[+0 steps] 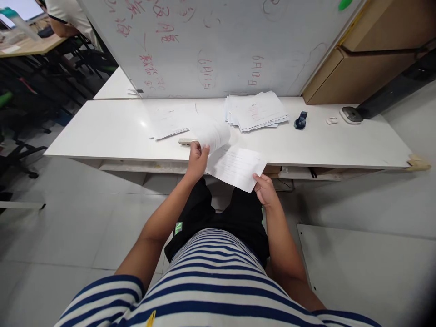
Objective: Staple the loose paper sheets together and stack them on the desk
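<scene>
My left hand (198, 160) pinches a white sheet of paper (211, 131) that curls upward above the table's front edge. Between thumb and fingers of my right hand (265, 188) is the corner of a printed sheet (235, 167), tilted over the edge. Whether the two sheets are joined I cannot tell. Just left of my left hand lies a pale stapler-like object (185, 142), partly covered. Behind the held papers are a few loose sheets (169, 121) on the left and a thick stack of paper (260, 111) on the right.
A long white table (112, 129) runs across, with a whiteboard (231, 54) standing behind it. On its right side are a small dark blue object (301, 120), a white curved piece (331, 121) and a black-and-white device (351, 115). Cardboard boxes (361, 75) stand back right. Another person (73, 20) sits far left.
</scene>
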{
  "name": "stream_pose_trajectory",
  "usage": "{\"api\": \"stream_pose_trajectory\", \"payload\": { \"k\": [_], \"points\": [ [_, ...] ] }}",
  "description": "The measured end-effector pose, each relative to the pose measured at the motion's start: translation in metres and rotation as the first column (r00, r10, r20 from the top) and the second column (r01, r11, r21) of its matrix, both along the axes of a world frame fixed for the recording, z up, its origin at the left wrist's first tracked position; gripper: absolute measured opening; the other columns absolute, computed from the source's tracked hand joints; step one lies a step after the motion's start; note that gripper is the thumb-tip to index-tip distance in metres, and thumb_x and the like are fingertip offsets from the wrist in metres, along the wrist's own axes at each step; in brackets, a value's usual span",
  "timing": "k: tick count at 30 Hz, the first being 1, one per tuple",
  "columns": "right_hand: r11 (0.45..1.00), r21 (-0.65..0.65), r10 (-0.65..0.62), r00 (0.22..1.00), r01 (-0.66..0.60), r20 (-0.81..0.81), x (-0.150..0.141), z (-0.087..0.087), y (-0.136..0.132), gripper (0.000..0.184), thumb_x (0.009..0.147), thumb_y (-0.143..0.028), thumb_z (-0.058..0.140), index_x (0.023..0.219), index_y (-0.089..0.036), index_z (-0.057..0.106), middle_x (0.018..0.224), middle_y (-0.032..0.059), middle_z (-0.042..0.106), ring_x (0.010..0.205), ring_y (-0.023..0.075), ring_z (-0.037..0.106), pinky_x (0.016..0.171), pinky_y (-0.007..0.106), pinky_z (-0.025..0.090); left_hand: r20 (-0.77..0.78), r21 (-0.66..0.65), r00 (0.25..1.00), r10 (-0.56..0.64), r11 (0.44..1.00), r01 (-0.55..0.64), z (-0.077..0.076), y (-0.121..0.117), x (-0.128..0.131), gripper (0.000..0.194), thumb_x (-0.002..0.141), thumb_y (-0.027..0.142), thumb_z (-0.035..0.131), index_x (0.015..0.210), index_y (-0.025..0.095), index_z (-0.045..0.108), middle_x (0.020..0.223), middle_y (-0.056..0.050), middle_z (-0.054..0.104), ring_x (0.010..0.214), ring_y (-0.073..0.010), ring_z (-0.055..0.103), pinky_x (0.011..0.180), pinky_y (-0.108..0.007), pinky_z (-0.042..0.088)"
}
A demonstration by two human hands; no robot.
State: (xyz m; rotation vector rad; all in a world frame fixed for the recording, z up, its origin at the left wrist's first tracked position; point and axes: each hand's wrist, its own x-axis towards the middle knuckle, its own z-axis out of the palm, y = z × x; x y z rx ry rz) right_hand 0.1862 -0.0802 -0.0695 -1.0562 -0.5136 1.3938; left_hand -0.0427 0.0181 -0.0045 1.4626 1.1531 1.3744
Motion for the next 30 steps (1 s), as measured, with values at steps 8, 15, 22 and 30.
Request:
{"api": "stream_pose_trajectory", "payload": {
  "k": [8,15,22,30],
  "points": [
    [0.986,-0.008,-0.163,0.965,0.168,0.207,-0.017,-0.003,0.009,0.047,0.063,-0.050,0.086,0.094,-0.016,0.075,0.098,0.0071,0.077,0.085,0.0233,0.072,0.080,0.037,0.058,-0.632,-0.052,0.674,-0.382,0.889,0.455,0.003,-0.040,0.020,0.076,0.076,0.054,0.074,0.137,0.019,0.044,0.141,-0.016,0.052,0.130,-0.0336,0.048,0.108,-0.047,0.039],
    [0.982,0.014,-0.175,0.870,0.190,0.462,-0.019,-0.006,0.010,0.051,0.068,-0.060,0.077,0.089,-0.013,0.075,0.084,0.0065,0.075,0.082,0.0248,0.070,0.070,0.033,0.056,-0.693,-0.146,0.618,-0.371,0.912,0.384,-0.010,-0.042,0.029,0.029,0.093,0.036,0.053,0.118,0.026,0.066,0.111,-0.006,0.073,0.102,-0.0285,0.068,0.089,-0.038,0.049],
    [0.945,-0.003,-0.305,0.881,0.328,0.362,-0.005,-0.012,0.006,0.049,0.073,-0.056,0.076,0.097,-0.014,0.075,0.101,0.0087,0.076,0.099,0.0248,0.071,0.090,0.038,0.056,-0.375,-0.049,0.917,0.133,0.985,-0.163,0.004,-0.008,-0.016,0.039,0.092,0.050,0.053,0.101,0.016,0.068,0.090,-0.007,0.072,0.088,-0.0234,0.065,0.076,-0.031,0.049],
    [0.930,-0.079,-0.319,0.897,0.358,0.305,0.006,-0.028,0.005,0.047,0.072,-0.053,0.077,0.097,-0.014,0.074,0.104,0.0082,0.076,0.104,0.0251,0.070,0.099,0.042,0.052,-0.266,-0.022,0.925,0.272,0.957,-0.288,0.017,0.001,-0.038,0.043,0.087,0.055,0.059,0.098,0.014,0.066,0.092,-0.008,0.070,0.092,-0.0238,0.065,0.078,-0.031,0.049]
  ]
}}
